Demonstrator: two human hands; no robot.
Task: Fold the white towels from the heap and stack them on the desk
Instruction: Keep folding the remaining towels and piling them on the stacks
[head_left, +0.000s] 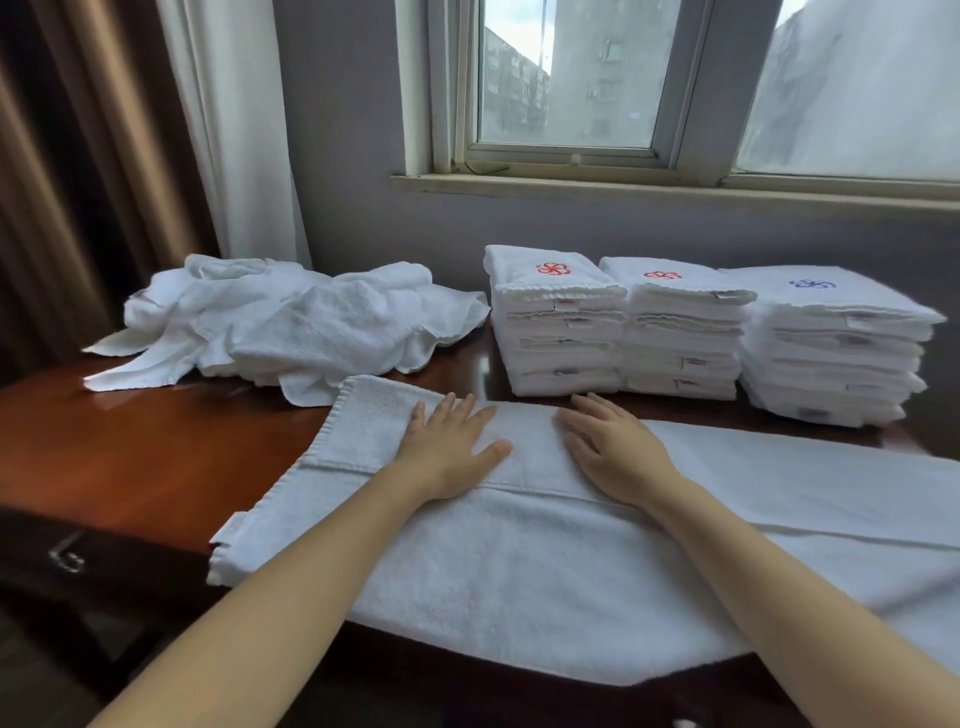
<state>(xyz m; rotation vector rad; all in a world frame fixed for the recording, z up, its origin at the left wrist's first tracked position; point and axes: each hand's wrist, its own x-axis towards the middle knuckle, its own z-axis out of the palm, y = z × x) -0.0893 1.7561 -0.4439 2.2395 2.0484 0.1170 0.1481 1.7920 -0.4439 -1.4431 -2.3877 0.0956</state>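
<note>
Both hands, left hand (451, 451) and right hand (613, 451), lie flat with straight fingers on the spread towel (519, 561) (apparently doubled over); beyond the fingertips sit the heap (291, 322) and folded stacks (691, 338).

The spread towel (571, 545) runs off the right edge, its far end unseen, and it drapes over and hides the near rim of the counter (130, 457). Its seam vanishes under the left hand (447, 452) and the right hand (618, 452). Tags on the stacks (685, 338) are too small to read. How many towels make up the heap (291, 322) cannot be told. The window (566, 78) is cut off at top and right.
</note>
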